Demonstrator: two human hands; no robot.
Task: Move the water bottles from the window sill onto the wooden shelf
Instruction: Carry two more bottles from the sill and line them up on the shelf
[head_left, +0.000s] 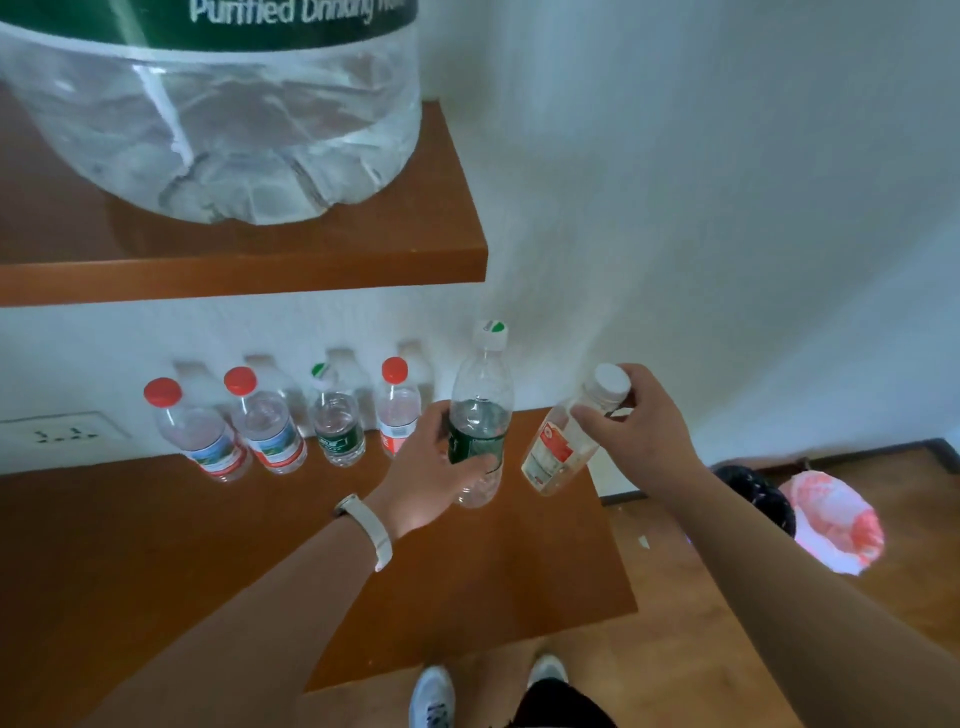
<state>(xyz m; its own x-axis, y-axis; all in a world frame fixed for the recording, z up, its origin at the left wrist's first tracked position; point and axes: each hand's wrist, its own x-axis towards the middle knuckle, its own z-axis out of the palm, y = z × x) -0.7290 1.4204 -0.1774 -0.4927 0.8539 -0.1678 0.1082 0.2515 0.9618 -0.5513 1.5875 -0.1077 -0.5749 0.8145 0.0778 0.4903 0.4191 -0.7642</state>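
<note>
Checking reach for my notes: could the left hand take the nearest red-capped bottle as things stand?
Probably not: the left hand grips the green-label bottle, so its grip is full, though the red-capped bottle stands just beside it, unblocked.

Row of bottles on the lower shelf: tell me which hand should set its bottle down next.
Left, probably. The left hand grips the green-label bottle upright, next to the row's last bottle. The right hand pinches the red-label bottle by its cap, tilted, farther right.
</note>
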